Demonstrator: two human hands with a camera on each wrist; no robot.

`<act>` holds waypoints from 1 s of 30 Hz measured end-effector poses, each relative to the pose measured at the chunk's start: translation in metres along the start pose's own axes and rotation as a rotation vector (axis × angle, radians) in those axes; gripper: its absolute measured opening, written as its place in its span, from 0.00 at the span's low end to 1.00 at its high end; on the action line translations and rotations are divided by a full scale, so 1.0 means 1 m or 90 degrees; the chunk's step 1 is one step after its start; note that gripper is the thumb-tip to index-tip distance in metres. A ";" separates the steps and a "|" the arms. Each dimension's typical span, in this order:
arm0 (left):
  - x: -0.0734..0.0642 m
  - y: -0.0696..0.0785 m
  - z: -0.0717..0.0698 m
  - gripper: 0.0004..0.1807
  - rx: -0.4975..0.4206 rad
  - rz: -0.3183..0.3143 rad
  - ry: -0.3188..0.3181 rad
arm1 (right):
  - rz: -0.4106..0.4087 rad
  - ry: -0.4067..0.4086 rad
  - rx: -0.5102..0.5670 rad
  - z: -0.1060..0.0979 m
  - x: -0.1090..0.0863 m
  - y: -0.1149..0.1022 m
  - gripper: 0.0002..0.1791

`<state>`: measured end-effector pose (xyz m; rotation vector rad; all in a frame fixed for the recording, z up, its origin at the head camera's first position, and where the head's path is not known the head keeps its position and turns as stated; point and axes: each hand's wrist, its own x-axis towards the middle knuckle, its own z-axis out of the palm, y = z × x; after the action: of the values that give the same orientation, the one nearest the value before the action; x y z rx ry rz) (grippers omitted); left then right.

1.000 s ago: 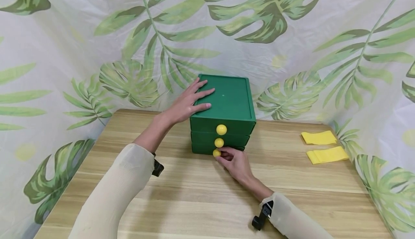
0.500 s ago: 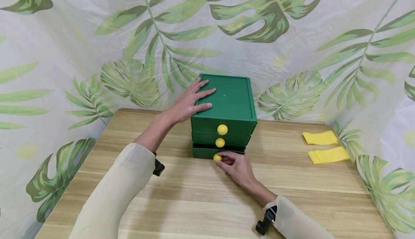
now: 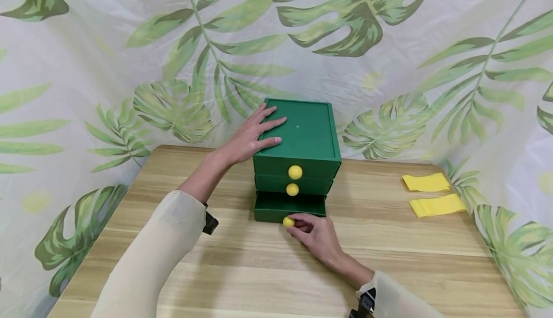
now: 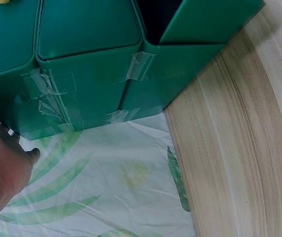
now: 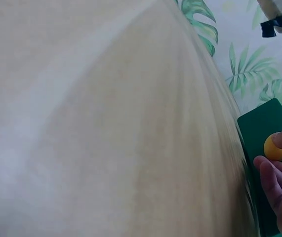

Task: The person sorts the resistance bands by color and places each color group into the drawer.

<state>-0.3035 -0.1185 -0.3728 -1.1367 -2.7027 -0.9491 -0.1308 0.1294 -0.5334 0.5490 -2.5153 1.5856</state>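
A green three-drawer cabinet with round yellow knobs stands at the back of the table. My left hand rests on the left part of its top, fingers spread and straight. My right hand pinches the yellow knob of the bottom drawer between thumb and fingers. That drawer stands partly pulled out, and its dark inside shows; the two drawers above are closed. In the right wrist view the knob sits between thumb and fingers. Clear tape joins the drawer units in the left wrist view.
Two folded yellow cloth strips lie at the right of the wooden table. A leaf-print curtain hangs close behind the cabinet and round the sides. Each wrist wears a black camera mount.
The bottom drawer has slid out toward me, from nearly closed to partly open, with my right hand drawing back on its knob. My left hand has stayed on the cabinet top.
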 end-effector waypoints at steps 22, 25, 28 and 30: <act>0.001 0.000 -0.001 0.34 -0.002 0.001 -0.003 | -0.042 -0.005 0.019 0.006 -0.029 -0.009 0.14; 0.000 0.000 -0.001 0.35 0.000 0.000 -0.004 | -0.050 -0.011 0.026 0.007 -0.036 -0.010 0.13; 0.000 0.000 -0.001 0.35 0.002 -0.001 -0.004 | -0.056 -0.013 0.025 0.008 -0.042 -0.011 0.13; 0.000 0.000 -0.001 0.35 0.003 -0.002 -0.005 | -0.060 -0.014 0.025 0.008 -0.045 -0.013 0.12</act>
<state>-0.3039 -0.1190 -0.3725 -1.1378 -2.7126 -0.9412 -0.0837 0.1283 -0.5392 0.6820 -2.4394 1.6068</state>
